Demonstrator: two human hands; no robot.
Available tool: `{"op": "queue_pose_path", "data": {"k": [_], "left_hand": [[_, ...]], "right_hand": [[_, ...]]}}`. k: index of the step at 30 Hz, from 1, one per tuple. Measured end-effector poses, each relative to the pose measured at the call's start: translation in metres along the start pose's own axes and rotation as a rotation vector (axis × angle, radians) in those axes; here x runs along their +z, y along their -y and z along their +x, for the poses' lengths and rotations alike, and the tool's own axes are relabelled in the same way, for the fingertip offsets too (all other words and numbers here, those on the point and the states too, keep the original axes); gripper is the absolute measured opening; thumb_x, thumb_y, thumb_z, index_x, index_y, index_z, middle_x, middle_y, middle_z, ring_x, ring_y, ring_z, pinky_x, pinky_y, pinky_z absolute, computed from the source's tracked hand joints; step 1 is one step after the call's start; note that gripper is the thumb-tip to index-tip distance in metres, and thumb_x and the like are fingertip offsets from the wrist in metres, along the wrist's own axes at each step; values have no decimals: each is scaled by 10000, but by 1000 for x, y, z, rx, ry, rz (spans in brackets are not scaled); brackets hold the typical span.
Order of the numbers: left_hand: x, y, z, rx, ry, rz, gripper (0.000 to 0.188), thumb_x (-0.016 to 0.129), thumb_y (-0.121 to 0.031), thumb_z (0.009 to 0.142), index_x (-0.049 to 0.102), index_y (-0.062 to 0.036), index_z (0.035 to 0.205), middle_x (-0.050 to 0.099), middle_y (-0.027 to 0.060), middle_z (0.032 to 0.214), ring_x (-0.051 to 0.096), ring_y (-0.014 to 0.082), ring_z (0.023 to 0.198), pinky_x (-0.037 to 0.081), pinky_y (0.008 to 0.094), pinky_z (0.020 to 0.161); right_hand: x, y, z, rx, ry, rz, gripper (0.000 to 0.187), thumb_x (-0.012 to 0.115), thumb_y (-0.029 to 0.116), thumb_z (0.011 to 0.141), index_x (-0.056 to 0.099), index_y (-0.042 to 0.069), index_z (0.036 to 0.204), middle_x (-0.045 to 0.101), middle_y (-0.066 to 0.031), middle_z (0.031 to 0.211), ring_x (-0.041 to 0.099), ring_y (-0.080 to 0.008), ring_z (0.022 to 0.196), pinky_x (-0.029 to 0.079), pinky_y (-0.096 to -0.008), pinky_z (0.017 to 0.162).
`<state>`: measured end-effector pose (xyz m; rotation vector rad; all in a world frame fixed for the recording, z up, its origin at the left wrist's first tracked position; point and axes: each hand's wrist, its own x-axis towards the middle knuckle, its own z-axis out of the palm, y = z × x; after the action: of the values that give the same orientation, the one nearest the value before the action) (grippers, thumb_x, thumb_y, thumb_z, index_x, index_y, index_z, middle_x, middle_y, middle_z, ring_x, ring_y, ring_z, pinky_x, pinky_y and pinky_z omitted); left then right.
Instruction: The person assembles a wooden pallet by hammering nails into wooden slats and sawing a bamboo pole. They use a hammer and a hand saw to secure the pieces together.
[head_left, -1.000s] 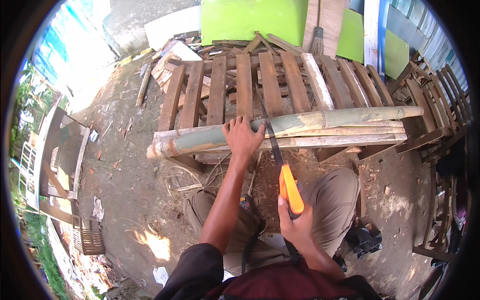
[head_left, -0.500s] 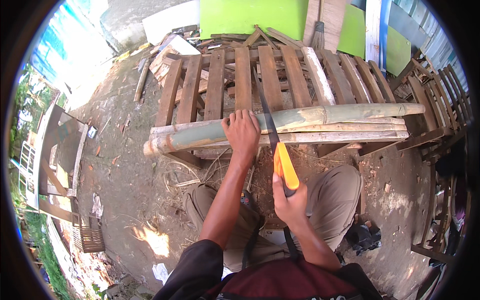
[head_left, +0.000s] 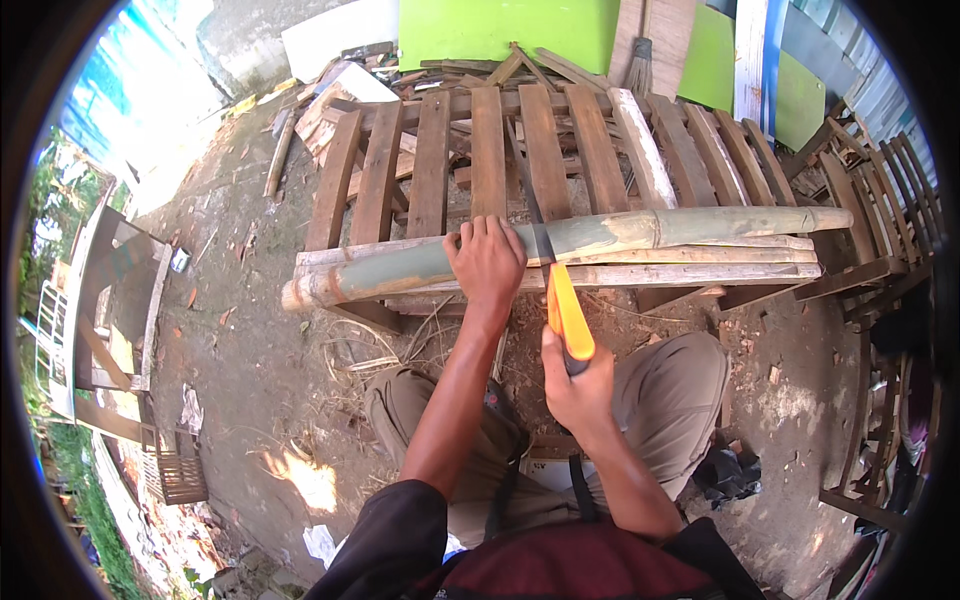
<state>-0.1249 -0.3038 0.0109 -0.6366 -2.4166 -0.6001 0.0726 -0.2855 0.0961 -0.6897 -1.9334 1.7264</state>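
Observation:
A long green bamboo pole (head_left: 610, 233) lies across the near side of a slatted wooden bench (head_left: 428, 165). My left hand (head_left: 487, 262) is closed over the top of the pole, left of the blade. In my right hand (head_left: 578, 383) is a handsaw (head_left: 570, 312) with an orange and black handle, the fingers wrapped round its grip. The dark blade crosses the pole just beside my left fingers and points away over the slats. How deep the teeth sit in the bamboo cannot be made out. Pale split bamboo strips (head_left: 700, 273) lie along the bench's near edge, beneath the pole.
Scrap wood (head_left: 480, 75) is heaped behind the bench, before a bright green panel (head_left: 505, 30). A broom (head_left: 640, 65) leans there. Slatted wooden furniture (head_left: 880, 215) stands at the right. A black plastic bag (head_left: 728, 470) lies on the ground by my right knee.
My right hand has pushed the saw a little forward, away from me, so its handle is nearer the pole. My left hand keeps its hold on the bamboo.

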Motion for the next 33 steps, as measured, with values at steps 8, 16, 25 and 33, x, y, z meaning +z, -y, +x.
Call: {"op": "queue_pose_path", "data": {"k": [8, 16, 25, 33], "left_hand": [[5, -1, -1, -27, -57, -13, 214, 533, -207, 974, 632, -70, 841, 622, 101, 855, 597, 281, 897, 406, 472, 929], [4, 3, -4, -29, -7, 16, 213, 535, -207, 972, 626, -71, 835, 621, 98, 855, 594, 278, 890, 405, 470, 932], [3, -2, -2, -28, 22, 10, 208, 543, -221, 959, 630, -69, 846, 633, 99, 879, 604, 280, 919, 397, 478, 950], [5, -2, -1, -35, 7, 3, 200, 543, -216, 952, 642, -71, 856, 647, 98, 885, 612, 282, 927, 397, 483, 944]], "right_hand": [[-16, -7, -24, 78, 15, 151, 176, 650, 87, 982, 613, -26, 853, 551, 1, 615, 507, -68, 559, 396, -310, 508], [-43, -11, -68, 11, 73, -39, 145, 638, 65, 976, 636, -50, 886, 585, -36, 673, 556, -82, 605, 441, -306, 552], [-5, -12, 15, 2, -7, 42, 184, 635, 80, 983, 626, -27, 834, 524, -10, 570, 514, -74, 566, 396, -317, 509], [-12, -16, 4, 1, 27, 39, 183, 633, 76, 983, 620, -36, 838, 553, -33, 594, 511, -77, 540, 392, -316, 495]]}}
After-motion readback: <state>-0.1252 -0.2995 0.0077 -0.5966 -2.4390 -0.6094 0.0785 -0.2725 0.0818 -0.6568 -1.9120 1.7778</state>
